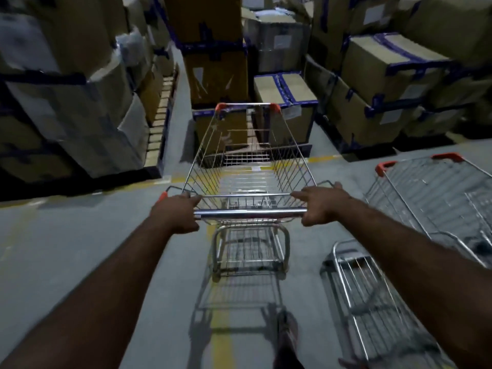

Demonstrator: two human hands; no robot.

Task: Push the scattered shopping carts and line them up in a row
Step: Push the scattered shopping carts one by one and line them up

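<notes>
A wire shopping cart (250,166) with orange corner caps stands straight ahead of me on the grey floor, its basket empty. My left hand (177,213) grips the left end of its chrome handle bar (250,213). My right hand (320,206) holds the right end of the same bar, its fingers wrapped over the bar and pointing forward. A second wire cart (431,198) stands close on the right, parallel to the first, its lower rack reaching down past my right forearm.
Stacks of taped cardboard boxes on pallets (287,97) wall off the front, the left (66,107) and the right (394,75). A narrow aisle (181,83) runs between the left and middle stacks. A yellow floor line (221,328) runs under the cart. My foot (287,339) shows below.
</notes>
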